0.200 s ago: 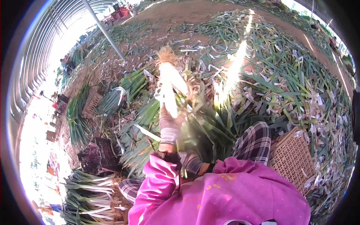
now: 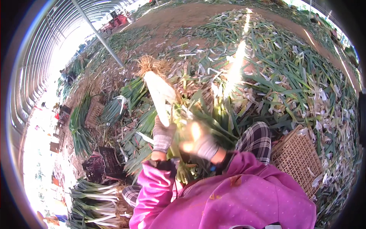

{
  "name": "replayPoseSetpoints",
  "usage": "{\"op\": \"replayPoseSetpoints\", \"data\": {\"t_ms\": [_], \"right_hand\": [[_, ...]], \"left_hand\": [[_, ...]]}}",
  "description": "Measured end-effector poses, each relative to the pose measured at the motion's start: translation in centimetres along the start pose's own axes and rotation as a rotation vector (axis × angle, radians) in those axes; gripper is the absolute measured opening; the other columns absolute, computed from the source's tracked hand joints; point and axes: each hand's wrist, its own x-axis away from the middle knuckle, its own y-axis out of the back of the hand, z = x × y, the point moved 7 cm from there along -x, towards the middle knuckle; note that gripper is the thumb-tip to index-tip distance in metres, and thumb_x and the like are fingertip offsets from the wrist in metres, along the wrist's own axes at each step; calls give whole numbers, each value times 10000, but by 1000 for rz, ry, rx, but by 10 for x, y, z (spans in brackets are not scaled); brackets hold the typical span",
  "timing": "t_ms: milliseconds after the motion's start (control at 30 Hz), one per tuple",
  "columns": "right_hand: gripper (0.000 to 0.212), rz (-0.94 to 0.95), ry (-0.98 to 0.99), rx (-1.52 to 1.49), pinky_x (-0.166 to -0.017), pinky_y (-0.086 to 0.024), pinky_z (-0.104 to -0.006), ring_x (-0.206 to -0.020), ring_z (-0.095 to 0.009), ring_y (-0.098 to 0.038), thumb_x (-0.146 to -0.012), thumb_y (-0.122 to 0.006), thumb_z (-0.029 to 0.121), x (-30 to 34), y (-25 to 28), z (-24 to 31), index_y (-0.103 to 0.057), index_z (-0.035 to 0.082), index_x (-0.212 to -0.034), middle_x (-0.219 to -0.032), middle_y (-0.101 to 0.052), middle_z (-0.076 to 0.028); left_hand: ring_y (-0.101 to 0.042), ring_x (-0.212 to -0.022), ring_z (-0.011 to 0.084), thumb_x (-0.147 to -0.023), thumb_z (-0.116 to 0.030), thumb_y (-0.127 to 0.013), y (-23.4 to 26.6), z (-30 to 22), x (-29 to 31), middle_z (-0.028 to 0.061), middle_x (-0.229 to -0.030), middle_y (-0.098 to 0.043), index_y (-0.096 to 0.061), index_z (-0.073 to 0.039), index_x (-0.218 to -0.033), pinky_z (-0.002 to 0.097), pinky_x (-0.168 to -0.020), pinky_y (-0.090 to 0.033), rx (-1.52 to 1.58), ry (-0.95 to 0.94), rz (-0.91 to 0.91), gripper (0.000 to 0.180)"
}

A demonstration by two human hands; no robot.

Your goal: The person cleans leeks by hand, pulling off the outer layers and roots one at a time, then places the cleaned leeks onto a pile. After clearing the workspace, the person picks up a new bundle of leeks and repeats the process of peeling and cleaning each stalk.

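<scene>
My left hand [image 2: 164, 135], in a pale glove with a striped cuff, is closed round the green onions [image 2: 159, 91]. Their thick white stems slant up and away, with a tuft of brown roots [image 2: 152, 65] at the far end. Green leaves hang below the grip toward my lap. Just right of them is my gloved right hand [image 2: 202, 144], smeared by motion, so its fingers and any contact with the leaves cannot be made out. Loose green leaves [image 2: 219, 128] lie beyond the right hand.
Trimmed onions [image 2: 95, 202] lie stacked at the lower left, near a dark crate [image 2: 108, 162]. A tan woven plastic crate [image 2: 299, 158] stands by my right knee. Cut leaves [image 2: 286, 76] cover the ground at right. A metal pole [image 2: 97, 34] rises at the far left.
The rooted end of the onions has swung to the left. My right hand has risen from low beside my left wrist to the right side of the onions.
</scene>
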Motion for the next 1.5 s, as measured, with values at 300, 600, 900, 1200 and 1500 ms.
{"op": "replayPoseSetpoints", "data": {"t_ms": [300,600,900,1200,1500], "right_hand": [[393,450,-138,63,-649,-430,-351,-735,-173,-492,-670,-741,267,-121,95,-26,-568,-25,-869,-762,-562,-85],[432,237,217,860,-622,-480,-405,-786,-281,-608,-778,-561,445,-48,320,-39,-583,73,-998,-1020,-581,-126],[351,-461,-836,1815,-696,-475,-398,-783,-285,-600,-833,-529,353,143,731,-42,-628,21,-891,-913,-620,-143],[553,2,-293,931,-833,-443,-357,-934,-270,-565,-697,-670,386,-123,239,-162,-545,13,-1086,-1006,-601,-157],[564,431,-172,369,-821,-454,-387,-931,-314,-589,-719,-640,437,-122,-23,-154,-547,97,-1159,-997,-616,-187]], "left_hand": [[-486,-745,135,-878,-105,-448,-38,21,79,23,-875,-495,-423,-22,-1197,222,-695,-445,139,344,382,330],[-492,-586,86,-871,-163,-505,-55,83,47,-16,-785,-541,-537,-72,-1085,202,-493,-436,147,708,273,235],[-528,-613,111,-657,-17,-643,-30,-15,-11,-6,-707,-558,-552,-50,-875,267,-544,-459,-802,3,248,238],[-586,-636,160,-687,-24,-652,-44,-163,15,69,-730,-609,-584,20,-897,289,-590,-494,-673,-140,144,225],[-600,-891,206,-781,-185,-614,44,-483,153,114,-1021,-599,-513,58,-1142,307,-791,-484,-1042,-590,-126,447]]}}
